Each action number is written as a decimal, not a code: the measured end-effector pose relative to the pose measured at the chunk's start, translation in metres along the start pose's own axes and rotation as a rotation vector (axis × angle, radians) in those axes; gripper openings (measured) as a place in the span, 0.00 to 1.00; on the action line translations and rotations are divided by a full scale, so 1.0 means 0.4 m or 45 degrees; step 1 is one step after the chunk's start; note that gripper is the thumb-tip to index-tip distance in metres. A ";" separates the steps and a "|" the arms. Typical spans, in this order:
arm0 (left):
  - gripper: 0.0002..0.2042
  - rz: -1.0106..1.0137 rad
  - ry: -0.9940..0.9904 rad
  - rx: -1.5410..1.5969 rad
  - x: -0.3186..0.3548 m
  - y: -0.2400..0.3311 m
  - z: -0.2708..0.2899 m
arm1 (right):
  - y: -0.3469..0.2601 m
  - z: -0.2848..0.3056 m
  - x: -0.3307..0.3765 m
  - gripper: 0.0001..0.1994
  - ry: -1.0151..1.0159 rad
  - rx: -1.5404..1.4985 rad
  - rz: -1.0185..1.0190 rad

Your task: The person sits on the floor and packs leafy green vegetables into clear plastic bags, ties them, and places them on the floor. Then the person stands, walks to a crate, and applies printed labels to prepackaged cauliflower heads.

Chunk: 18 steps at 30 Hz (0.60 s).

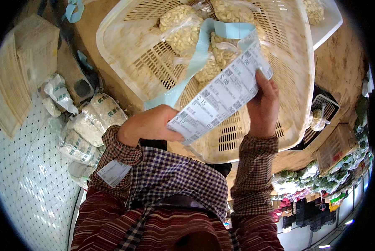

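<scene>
A long strip of white printed labels (pixel 214 102) on pale blue backing is stretched between my hands, slanting up to the right. My left hand (pixel 154 123) pinches its lower left end. Near the upper right end, my right hand (pixel 265 100) grips the strip's edge with the thumb on top. Loose blue backing (pixel 187 79) loops away behind the labels. Beneath lies a large off-white plastic basket (pixel 133 54) with slotted walls. Inside it are several clear bags of pale, bean-like pieces (pixel 181 31), partly covered by the strip. One label (pixel 114 172) sticks to my left sleeve.
Stuffed plastic sacks (pixel 91 121) stand at the left, beside a white dotted surface (pixel 32 175). At the right are a black crate (pixel 323 111) with small bags and a heap of bagged greens (pixel 321 180). A white bin (pixel 327 25) sits at the upper right.
</scene>
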<state>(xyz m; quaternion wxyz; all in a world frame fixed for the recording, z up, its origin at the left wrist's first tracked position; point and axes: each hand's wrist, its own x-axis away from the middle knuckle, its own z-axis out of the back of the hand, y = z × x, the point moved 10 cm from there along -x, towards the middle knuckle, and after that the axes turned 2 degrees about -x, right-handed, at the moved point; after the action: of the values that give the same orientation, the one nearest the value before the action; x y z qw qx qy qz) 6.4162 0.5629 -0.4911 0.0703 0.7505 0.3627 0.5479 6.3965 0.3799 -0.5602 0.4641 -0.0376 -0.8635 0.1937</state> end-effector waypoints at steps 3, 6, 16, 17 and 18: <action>0.15 -0.006 0.043 0.005 0.023 -0.016 -0.003 | -0.035 -0.002 -0.025 0.09 -0.063 0.076 0.026; 0.15 0.012 0.023 0.121 0.032 -0.038 -0.021 | -0.055 0.011 -0.041 0.11 -0.077 0.099 0.074; 0.14 -0.051 0.024 0.209 0.027 -0.007 -0.044 | -0.081 -0.024 -0.053 0.08 -0.084 0.085 0.062; 0.15 -0.036 0.012 0.162 0.025 -0.011 -0.046 | -0.081 -0.025 -0.053 0.09 -0.084 0.085 0.063; 0.15 -0.020 -0.001 0.115 0.022 -0.014 -0.047 | -0.082 -0.026 -0.052 0.09 -0.084 0.084 0.065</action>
<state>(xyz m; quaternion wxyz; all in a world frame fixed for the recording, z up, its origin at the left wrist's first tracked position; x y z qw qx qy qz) 6.3985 0.5669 -0.4797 0.0410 0.7504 0.3929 0.5300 6.4207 0.3477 -0.5594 0.4312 -0.0377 -0.8703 0.2350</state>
